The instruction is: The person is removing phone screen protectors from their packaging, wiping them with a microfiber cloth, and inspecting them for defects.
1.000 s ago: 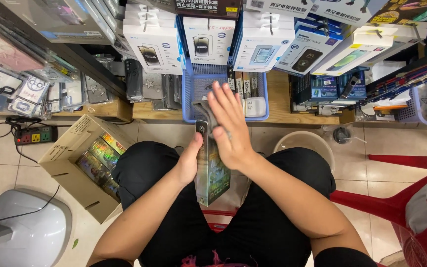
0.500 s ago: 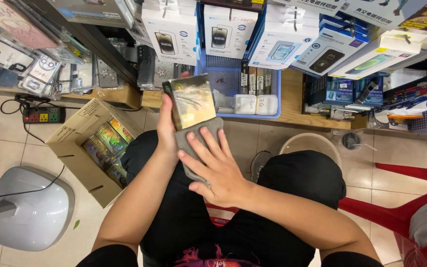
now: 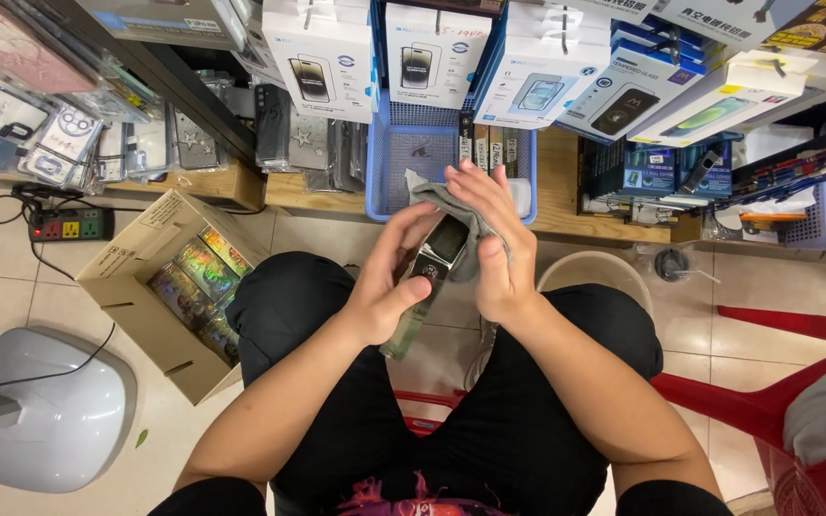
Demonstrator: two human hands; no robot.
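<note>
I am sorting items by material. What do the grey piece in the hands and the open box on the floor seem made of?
Grey cloth: seemingly soft fabric, matte; it drapes and folds. Open box: brown corrugated cardboard, matte, with folded flaps.

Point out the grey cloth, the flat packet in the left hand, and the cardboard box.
grey cloth (image 3: 444, 198): head view, upper fold.
flat packet (image 3: 444, 247): head view, dark upper face.
cardboard box (image 3: 136, 250): head view, near flap.
</note>
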